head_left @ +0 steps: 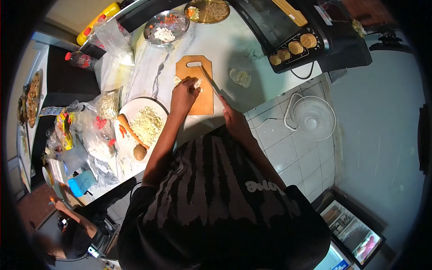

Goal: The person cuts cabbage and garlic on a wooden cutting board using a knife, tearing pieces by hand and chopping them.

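Small pale food pieces (198, 83) lie about midway along the cutting board (201, 106), beside and partly under the left hand (184, 95); its fingers are bent, but whether they pinch anything cannot be told. The right hand (235, 119) is closed around a knife (209, 80), which slants over the board's right side. Some food looks already cut; the carrot (132, 132) on the near-left plate (128, 107) seems whole. The left fingers hide how much remains uncut.

A bluish-grey wall (382, 130) flanks the tiled floor (290, 177)
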The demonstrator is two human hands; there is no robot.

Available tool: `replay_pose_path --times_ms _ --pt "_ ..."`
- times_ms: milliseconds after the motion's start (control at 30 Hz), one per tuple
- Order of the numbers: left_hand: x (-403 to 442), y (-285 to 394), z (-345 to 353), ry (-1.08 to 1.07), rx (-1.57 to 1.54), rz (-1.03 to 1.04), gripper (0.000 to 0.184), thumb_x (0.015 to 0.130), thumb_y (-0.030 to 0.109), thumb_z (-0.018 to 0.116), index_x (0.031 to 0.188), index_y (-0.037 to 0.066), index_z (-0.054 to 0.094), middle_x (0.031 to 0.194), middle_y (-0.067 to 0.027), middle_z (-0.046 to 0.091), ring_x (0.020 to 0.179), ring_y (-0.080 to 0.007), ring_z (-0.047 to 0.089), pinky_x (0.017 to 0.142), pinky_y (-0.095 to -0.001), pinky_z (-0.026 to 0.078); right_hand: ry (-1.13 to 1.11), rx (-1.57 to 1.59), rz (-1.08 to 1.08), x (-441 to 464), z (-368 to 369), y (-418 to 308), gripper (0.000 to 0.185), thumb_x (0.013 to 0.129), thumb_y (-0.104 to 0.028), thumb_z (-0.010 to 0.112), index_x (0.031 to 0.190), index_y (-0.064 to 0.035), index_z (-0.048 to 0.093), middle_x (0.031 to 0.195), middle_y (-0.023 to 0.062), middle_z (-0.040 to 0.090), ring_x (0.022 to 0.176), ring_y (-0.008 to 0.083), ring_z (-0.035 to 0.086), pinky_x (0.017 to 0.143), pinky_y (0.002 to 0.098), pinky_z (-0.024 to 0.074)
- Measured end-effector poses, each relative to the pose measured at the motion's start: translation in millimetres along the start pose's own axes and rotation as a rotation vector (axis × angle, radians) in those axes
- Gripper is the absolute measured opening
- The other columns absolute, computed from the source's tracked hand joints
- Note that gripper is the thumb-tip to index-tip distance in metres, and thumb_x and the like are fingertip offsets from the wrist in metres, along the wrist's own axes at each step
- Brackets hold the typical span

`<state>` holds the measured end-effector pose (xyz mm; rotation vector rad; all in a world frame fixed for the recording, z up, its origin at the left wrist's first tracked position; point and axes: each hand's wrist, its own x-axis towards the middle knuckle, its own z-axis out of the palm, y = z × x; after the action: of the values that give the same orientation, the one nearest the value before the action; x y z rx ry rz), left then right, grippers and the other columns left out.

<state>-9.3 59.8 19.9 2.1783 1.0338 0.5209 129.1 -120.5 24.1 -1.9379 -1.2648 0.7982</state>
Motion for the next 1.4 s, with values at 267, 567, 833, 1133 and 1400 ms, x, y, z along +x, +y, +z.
replay_pose_path --times_ms 267,567,833,1133,1400 --pt "-8 -3 12 0.141 -0.081 -0.149 0.028 0.083 0.005 0.071 0.111 0.005 0.072 0.086 -0.0169 0.070 0.072 -0.0286 0.069 0.069 -0.0371 0.054 0.011 0.105 -0.143 -2 20 1 0.050 0.103 -0.012 0.035 0.152 -0.0150 0.038 0.140 0.0289 0.050 0.130 0.0447 0.049 0.109 0.0480 0.0386" --pt "2 -5 10 0.125 -0.176 -0.077 0.030 0.084 0.004 0.071 0.114 0.005 0.072 0.089 -0.0149 0.070 0.073 -0.0266 0.068 0.070 -0.0341 0.054 0.080 0.096 -0.116 0 22 0 0.049 0.102 -0.009 0.039 0.151 -0.0140 0.040 0.143 0.0272 0.048 0.134 0.0431 0.045 0.112 0.0467 0.0360" --pt "16 -12 4 0.056 -0.110 -0.029 0.025 0.082 0.008 0.076 0.107 0.002 0.074 0.090 -0.0152 0.068 0.074 -0.0285 0.066 0.071 -0.0353 0.052 0.068 0.089 -0.141 3 25 -1 0.049 0.103 -0.011 0.039 0.152 -0.0135 0.038 0.141 0.0285 0.049 0.131 0.0450 0.047 0.110 0.0482 0.0372" --pt "23 -9 5 0.070 -0.107 -0.075 0.014 0.080 0.010 0.078 0.092 0.002 0.077 0.083 -0.0151 0.072 0.069 -0.0289 0.069 0.067 -0.0344 0.054 -0.061 0.065 0.043 6 12 -19 0.051 0.101 -0.009 0.041 0.152 -0.0176 0.040 0.135 0.0267 0.055 0.126 0.0431 0.052 0.105 0.0467 0.0429" --pt "27 -14 7 0.031 -0.136 -0.196 0.012 0.079 0.009 0.078 0.089 0.003 0.078 0.079 -0.0158 0.073 0.070 -0.0261 0.072 0.066 -0.0332 0.055 0.005 0.028 -0.068 16 16 -14 0.055 0.099 -0.009 0.044 0.152 -0.0207 0.038 0.110 0.0323 0.062 0.102 0.0474 0.062 0.087 0.0550 0.0497"
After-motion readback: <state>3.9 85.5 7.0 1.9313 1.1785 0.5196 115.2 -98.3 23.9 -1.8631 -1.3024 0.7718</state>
